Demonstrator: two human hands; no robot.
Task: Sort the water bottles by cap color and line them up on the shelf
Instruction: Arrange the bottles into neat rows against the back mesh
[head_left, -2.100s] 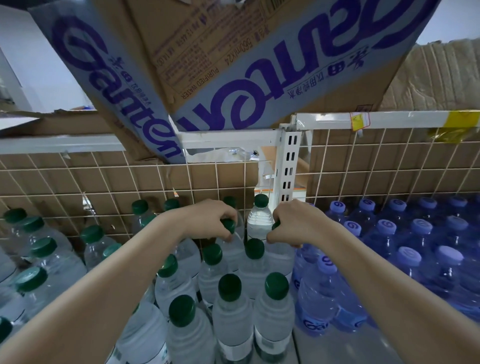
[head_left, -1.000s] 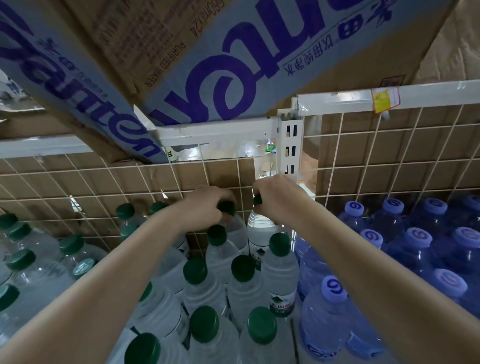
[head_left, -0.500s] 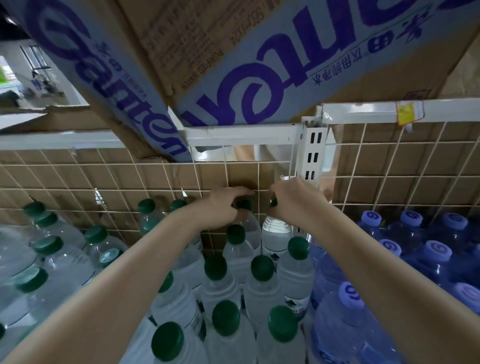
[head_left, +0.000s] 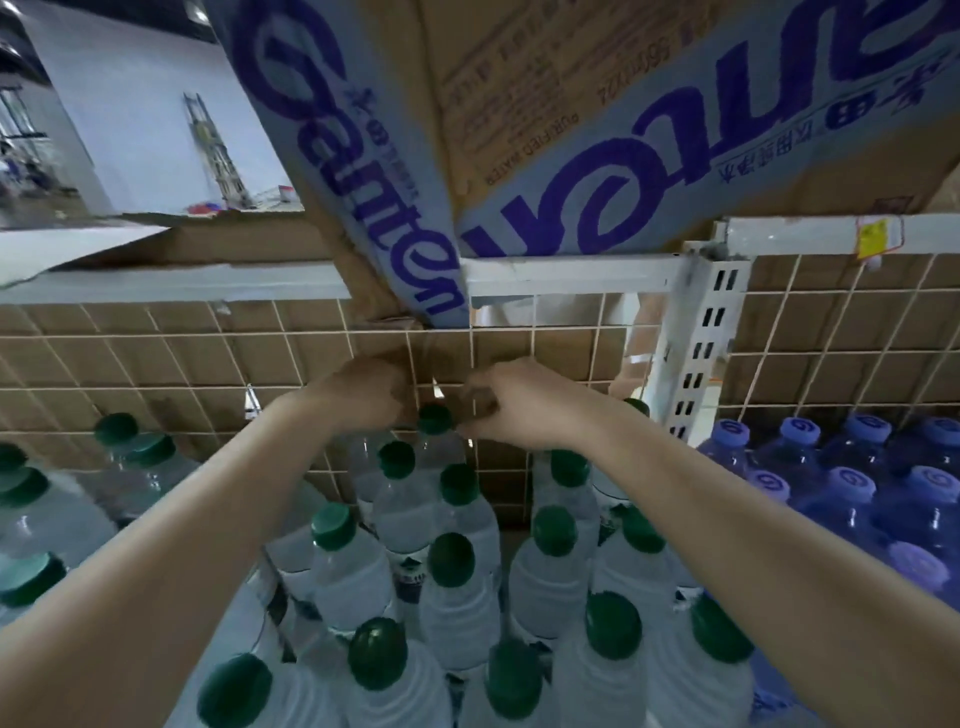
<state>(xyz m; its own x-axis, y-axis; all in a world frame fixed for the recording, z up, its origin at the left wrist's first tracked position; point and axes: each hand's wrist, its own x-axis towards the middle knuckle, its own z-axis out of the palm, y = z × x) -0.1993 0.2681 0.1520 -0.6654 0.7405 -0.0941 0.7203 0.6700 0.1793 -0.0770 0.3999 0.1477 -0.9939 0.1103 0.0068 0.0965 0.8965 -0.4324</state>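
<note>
At far left we see a loose cluster of green-capped bottles (head_left: 130, 457), not yet in tidy rows. In the middle, our green-capped rows (head_left: 452, 561) run back toward the wire mesh (head_left: 156, 364). Our left hand (head_left: 363, 395) is curled over something at the back, though we cannot tell what; our right hand (head_left: 519, 410) pinches beside a rear green cap (head_left: 435, 419). At right, the purple-capped bottles (head_left: 841, 478) already stand grouped. We judge the sorting largely done, with straightening left.

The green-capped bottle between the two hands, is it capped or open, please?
Capped: the green-capped bottle shows its green cap on top, between the left hand and right hand.
</note>
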